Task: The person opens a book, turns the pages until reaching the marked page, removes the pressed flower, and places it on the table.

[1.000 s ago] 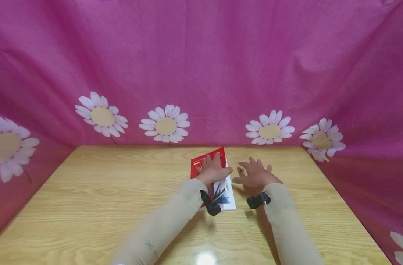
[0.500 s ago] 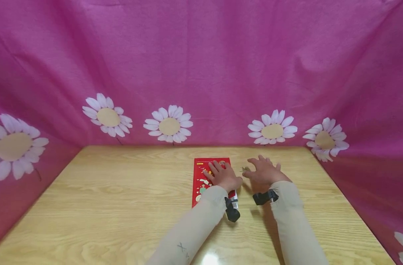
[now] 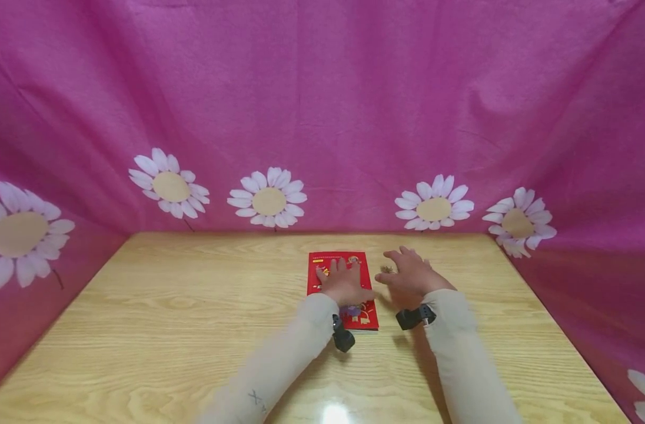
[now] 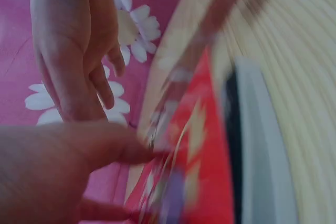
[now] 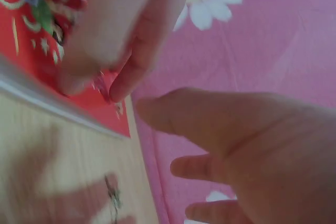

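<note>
A red book with a colourful printed cover lies on the table, its cover down over the pages. On that cover rests my left hand, fingers spread and gripping nothing. The left wrist view is blurred, but shows the book's pale page edges beside the red cover. To the right of the book, my right hand hangs above the table, fingers apart and holding nothing. Near its fingertips lies a small, thin, gold-brown thing like a sprig; its kind is unclear. The right wrist view shows this sprig-like thing beside the book.
The light wooden table reaches back to a pink cloth printed with white daisies, which hangs behind it and along both sides. A bright light reflection lies near the table's front edge.
The book's cover, raised a second ago with a white pictured page showing, now lies down over it. My left hand went right, then back left over the cover. The right hand shifted slightly.
</note>
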Available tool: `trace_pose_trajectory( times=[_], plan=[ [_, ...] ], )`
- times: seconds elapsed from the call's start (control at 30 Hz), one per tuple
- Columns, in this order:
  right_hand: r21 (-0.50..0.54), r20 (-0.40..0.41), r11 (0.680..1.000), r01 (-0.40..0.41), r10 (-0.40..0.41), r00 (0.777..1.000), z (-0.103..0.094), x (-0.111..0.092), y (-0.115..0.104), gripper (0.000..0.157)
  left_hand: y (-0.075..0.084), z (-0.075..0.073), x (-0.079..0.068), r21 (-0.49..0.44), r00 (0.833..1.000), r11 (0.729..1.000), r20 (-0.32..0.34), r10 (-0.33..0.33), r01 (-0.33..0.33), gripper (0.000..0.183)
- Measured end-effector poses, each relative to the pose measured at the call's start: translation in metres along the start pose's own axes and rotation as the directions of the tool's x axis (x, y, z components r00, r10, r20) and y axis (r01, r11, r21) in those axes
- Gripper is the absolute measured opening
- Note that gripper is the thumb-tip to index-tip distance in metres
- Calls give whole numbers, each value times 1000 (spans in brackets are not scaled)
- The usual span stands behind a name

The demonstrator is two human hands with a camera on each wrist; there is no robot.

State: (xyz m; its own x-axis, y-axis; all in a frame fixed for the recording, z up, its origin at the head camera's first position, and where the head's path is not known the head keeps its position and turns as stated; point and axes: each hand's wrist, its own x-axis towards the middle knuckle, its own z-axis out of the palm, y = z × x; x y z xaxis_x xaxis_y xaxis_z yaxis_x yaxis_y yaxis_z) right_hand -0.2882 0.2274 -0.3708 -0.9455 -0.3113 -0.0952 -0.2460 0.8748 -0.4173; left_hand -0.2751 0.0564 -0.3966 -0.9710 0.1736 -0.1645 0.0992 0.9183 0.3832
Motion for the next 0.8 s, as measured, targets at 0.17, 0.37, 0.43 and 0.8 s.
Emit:
trace_pose_trajectory(
  times=[0.17,0.37,0.43,0.8],
  plan=[
    [37,51,999,39,-41,998,12,6,-19,78,-28,-12,-9,61,986,989,105,126,-133,87],
    [41,137,994,98,-103,985,28,9,-42,87,-52,-30,-20,127,965,973,208,162,-191,95],
    [62,159,995,80,-89,983,33,9,-47,90,-59,-34,-22,133,960,971,225,164,-197,96],
    [93,284,995,20,-46,958,47,4,-64,105,-81,-38,-33,132,937,957,273,217,-260,101]
  ],
)
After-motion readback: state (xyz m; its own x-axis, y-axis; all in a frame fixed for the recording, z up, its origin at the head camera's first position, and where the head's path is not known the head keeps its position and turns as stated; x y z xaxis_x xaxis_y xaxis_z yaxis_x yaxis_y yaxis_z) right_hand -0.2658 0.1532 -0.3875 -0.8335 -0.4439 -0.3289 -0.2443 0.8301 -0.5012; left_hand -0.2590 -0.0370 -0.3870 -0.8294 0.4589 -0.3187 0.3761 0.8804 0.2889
